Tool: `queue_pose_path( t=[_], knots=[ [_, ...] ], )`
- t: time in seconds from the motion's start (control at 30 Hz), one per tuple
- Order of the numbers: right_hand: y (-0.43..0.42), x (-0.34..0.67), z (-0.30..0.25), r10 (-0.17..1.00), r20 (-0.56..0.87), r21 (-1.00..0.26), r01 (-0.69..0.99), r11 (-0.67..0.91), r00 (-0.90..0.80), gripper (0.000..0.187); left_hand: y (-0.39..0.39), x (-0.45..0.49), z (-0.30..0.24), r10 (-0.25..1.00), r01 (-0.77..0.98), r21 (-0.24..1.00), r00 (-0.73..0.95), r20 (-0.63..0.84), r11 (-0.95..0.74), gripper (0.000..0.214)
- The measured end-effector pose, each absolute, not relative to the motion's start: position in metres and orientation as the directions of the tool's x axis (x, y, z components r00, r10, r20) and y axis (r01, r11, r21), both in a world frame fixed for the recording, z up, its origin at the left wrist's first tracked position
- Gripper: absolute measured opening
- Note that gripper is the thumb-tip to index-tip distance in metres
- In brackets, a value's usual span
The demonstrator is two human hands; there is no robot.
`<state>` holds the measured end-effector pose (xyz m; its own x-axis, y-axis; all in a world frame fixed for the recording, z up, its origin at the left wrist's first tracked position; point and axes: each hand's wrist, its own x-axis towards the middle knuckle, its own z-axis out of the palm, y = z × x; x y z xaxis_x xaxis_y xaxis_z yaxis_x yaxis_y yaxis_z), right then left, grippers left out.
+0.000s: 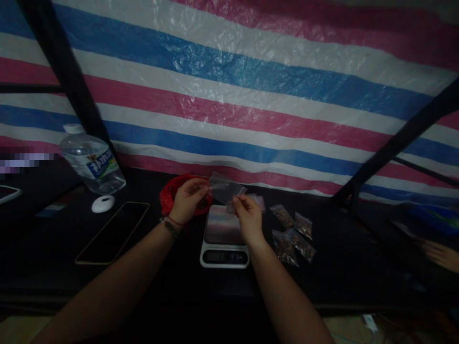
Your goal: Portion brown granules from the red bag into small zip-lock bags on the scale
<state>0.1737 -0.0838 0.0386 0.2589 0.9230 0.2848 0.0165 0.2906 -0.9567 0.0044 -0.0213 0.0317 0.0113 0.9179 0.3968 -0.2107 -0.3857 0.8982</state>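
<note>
Site type: makeshift workspace; exact kind not determinable. Indicators: a striped plastic tarpaulin (229, 112) forms the wall beyond the far edge of the black table (344, 272); dark struts (64, 71) stand before it; a digital scale (222, 229) and small filled bags (285, 248) occupy the tabletop; another person's hand (442, 255) shows at far right

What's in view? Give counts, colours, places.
Striped sheet: one, red-white-blue, back
Bars: several, black, sides
Table: one, black, beneath
Bottle: one, clear, left
Rounded object: one, white, left
Phone: one, black, left
Device: one, white-rimmed, left
Scale: one, white, centre
Red bag: one, red, centre
Clear bag: one, transparent, centre
Filled bags: four, brownish, right
Other bags: uncountable, pinkish, beyond scale
Blue item: one, blue, right
Another person's hand: one, bare, right
Left hand, right hand: two, bare, at clear bag
</note>
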Motion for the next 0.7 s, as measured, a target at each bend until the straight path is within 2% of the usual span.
queue_pose_path(
  t=[0.17, 0.27, 0.33, 0.5, 0.7],
  knots=[
    [-0.082, 0.179, 0.038, 0.891, 0.346, -0.937, 0.152, 0.314, 0.293, 0.029, -0.015, 0.002, 0.028, 0.928, -0.216, 0.907, 0.013, 0.372, -0.361, 0.036],
    [-0.081, 0.181, 0.037, 0.884, 0.395, -0.908, 0.251, 0.334, 0.251, 0.026, -0.018, 0.004, 0.028, 0.937, -0.240, 0.916, 0.055, 0.345, -0.323, 0.044],
    [-0.082, 0.180, 0.038, 0.888, 0.411, -0.887, 0.313, 0.338, 0.206, 0.024, -0.019, 0.004, 0.029, 0.941, -0.197, 0.928, 0.058, 0.332, -0.316, 0.040],
    [-0.082, 0.181, 0.038, 0.861, 0.472, -0.833, 0.417, 0.364, 0.190, 0.025, -0.018, 0.004, 0.031, 0.942, -0.050, 0.942, -0.069, 0.327, -0.331, 0.029],
    [-0.059, 0.237, 0.047, 0.808, 0.462, -0.835, 0.485, 0.258, 0.366, 0.038, -0.006, -0.007, 0.029, 0.917, 0.001, 0.942, -0.231, 0.326, -0.335, 0.026]
  ],
)
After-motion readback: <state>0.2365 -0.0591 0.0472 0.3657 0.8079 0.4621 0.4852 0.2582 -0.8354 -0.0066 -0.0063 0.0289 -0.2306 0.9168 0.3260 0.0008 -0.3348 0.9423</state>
